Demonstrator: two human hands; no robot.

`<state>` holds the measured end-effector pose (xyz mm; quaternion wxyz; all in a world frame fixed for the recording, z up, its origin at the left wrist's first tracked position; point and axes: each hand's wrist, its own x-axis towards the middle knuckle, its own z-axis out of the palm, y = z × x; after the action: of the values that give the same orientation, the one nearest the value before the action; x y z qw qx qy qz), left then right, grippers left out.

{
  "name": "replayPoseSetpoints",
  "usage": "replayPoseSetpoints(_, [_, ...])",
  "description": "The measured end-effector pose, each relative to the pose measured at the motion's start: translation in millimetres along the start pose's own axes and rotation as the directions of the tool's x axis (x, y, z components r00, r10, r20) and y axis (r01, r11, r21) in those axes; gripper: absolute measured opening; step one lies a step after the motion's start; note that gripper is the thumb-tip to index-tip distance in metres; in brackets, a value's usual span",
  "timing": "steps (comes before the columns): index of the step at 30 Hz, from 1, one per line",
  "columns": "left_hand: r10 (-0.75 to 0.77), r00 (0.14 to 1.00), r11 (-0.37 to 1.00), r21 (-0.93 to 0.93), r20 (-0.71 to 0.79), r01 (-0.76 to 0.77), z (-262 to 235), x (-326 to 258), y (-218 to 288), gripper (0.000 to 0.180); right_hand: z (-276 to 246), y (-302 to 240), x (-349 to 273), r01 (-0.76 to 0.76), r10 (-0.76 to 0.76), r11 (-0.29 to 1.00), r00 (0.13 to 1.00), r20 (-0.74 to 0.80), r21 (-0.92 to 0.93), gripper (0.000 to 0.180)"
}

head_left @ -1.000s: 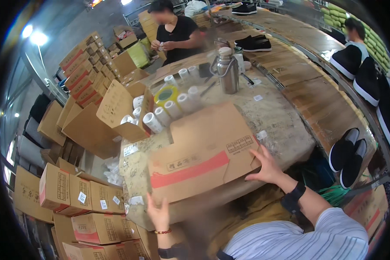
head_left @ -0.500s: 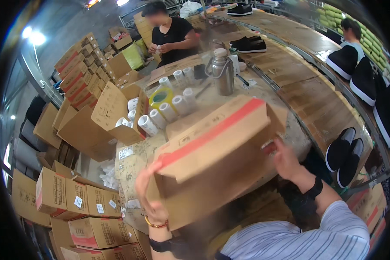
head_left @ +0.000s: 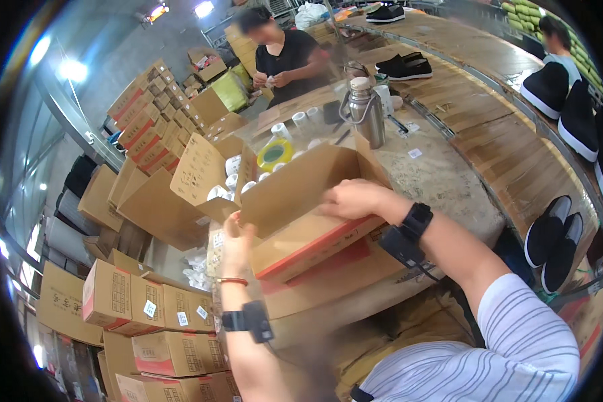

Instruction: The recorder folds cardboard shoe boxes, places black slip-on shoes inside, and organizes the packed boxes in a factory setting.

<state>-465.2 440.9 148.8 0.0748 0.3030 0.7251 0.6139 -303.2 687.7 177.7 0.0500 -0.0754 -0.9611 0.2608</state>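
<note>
An open cardboard box (head_left: 301,194) with a red stripe along its lower front edge lies in front of me on the table, its back wall or flap standing up. My left hand (head_left: 237,242) grips the box's left end, with the fingertips up at its rim. My right hand (head_left: 358,199) reaches over the box's front into its right part, knuckles up. Its fingers are bent and blurred, and their tips are partly hidden, so I cannot make out a grip. Beneath the box, more brown cardboard with a red band (head_left: 335,268) shows.
Behind the box stand white label rolls (head_left: 280,130), a yellow tape roll (head_left: 275,154) and a metal flask (head_left: 367,114). An open carton of rolls (head_left: 204,167) is at left, with stacked shoe boxes (head_left: 174,348) below. Black shoes (head_left: 546,241) lie along the right-hand bench. A person (head_left: 285,57) stands across the table.
The box has been turned from tilted, striped side up, to lying with its opening upward. My right hand has moved left from beside its right end to over its inside.
</note>
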Motion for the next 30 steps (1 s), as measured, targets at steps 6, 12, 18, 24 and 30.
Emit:
replayPoseSetpoints(6, [0.021, 1.000, 0.748, 0.663, 0.011, -0.024, 37.4, -5.8, 23.9, 0.109, -7.4, 29.9, -19.6, 0.510, -0.574, 0.810, 0.586, -0.572, -0.290, 0.026])
replayPoseSetpoints(12, [0.279, 0.960, 0.947, 0.162, 0.012, -0.278, 24.4, -3.5, -16.9, 0.076, 9.5, 77.1, 6.3, 0.238, 0.071, 0.910, 0.716, -0.694, 0.339, 0.056])
replayPoseSetpoints(18, [0.211, 0.977, 0.810, 0.567, -0.044, -0.149, 38.0, -32.4, 23.8, 0.067, -15.1, 70.1, -17.4, 0.183, -0.129, 0.976, 0.921, -0.367, 0.115, 0.064])
replayPoseSetpoints(24, [0.525, 0.847, 0.651, 0.680, -0.081, -0.338, 46.6, -56.3, 53.2, 0.057, -12.7, 44.8, -55.6, 0.244, -0.131, 0.966, 0.748, -0.651, 0.086, 0.054])
replayPoseSetpoints(30, [0.017, 0.986, 0.343, 0.925, 0.168, -0.164, 70.7, -59.7, 78.7, 0.056, 7.8, 95.9, -103.5, 0.156, -0.015, 0.969, 0.808, -0.589, 0.190, 0.040])
